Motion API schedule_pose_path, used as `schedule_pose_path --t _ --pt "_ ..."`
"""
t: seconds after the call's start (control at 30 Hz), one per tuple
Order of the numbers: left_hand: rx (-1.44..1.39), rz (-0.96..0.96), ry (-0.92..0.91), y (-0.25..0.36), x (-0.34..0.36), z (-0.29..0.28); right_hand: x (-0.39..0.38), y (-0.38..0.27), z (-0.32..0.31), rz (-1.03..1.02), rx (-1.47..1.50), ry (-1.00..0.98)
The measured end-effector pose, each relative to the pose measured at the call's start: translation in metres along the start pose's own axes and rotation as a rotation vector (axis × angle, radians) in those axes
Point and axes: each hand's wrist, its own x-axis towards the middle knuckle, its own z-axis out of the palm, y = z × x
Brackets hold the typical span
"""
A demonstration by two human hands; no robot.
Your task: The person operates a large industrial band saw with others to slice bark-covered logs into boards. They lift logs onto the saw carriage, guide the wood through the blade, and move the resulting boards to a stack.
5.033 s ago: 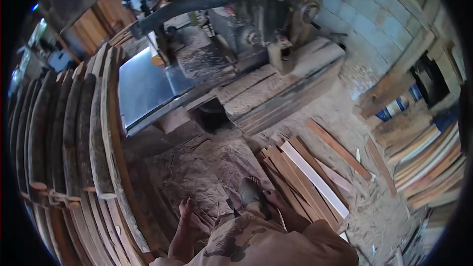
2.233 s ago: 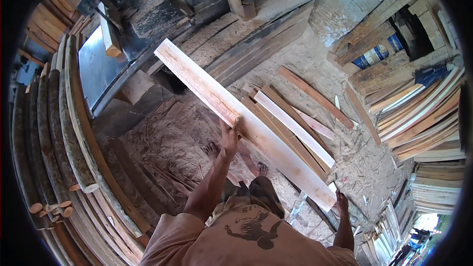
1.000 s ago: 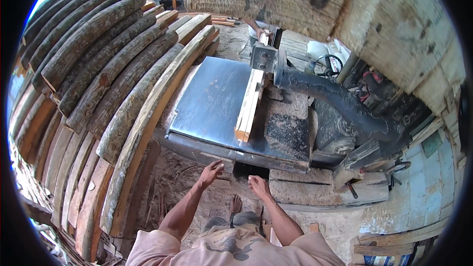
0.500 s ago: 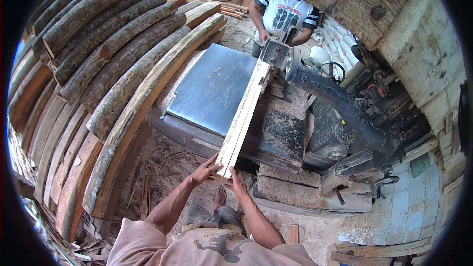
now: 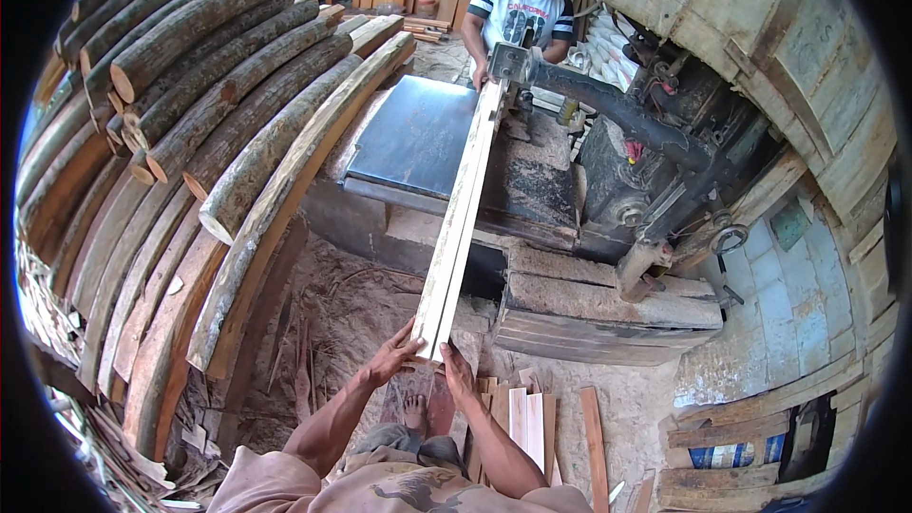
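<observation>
Two long pale wooden strips (image 5: 454, 247) lie side by side, with a thin dark line between them. They run from my hands across a bandsaw's metal table (image 5: 408, 138) to the dark guide block (image 5: 510, 59) on its arm. My left hand (image 5: 397, 353) grips the near end from the left, thumb on top. From the right, my right hand (image 5: 456, 375) holds the same end, its thumb against the edge and its other fingers partly hidden below. A co-worker's hand (image 5: 481, 78) is at the far end, beside the guide block.
A large stack of curved, bark-edged logs (image 5: 256, 95) rises on the left. Sawdust-covered timbers (image 5: 608, 309) stand right of the strips. Cut wooden offcuts (image 5: 532, 427) lie by my right arm. The co-worker (image 5: 521, 14) stands behind the saw, whose dark arm (image 5: 617, 109) reaches right.
The strips have come back toward me, so a longer part overhangs the table's near edge. My hands stay on their end. The view has shifted back from the saw, showing more floor and offcuts.
</observation>
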Motion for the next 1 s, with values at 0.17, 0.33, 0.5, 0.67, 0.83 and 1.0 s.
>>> schedule_pose_path --t 0.17,0.33,0.5,0.67,0.83,1.0 --pt "0.013 -0.002 0.037 -0.047 -0.075 0.012 -0.062 0.066 0.015 -0.079 -0.035 0.067" --pt "0.051 0.048 0.044 -0.085 -0.133 0.02 -0.122 0.103 0.029 -0.125 -0.123 0.081" --pt "0.009 0.005 0.041 -0.136 -0.211 0.025 -0.189 0.157 0.054 -0.093 -0.071 0.048" --pt "-0.097 -0.021 0.182 -0.232 -0.286 0.032 -0.305 0.214 0.068 0.014 0.033 0.144" --pt "-0.316 -0.028 0.248 -0.203 -0.241 0.036 -0.312 0.199 0.065 -0.097 -0.355 0.731" --pt "-0.158 0.13 0.223 -0.072 -0.075 0.021 -0.27 0.244 0.037 0.327 -0.36 0.604"
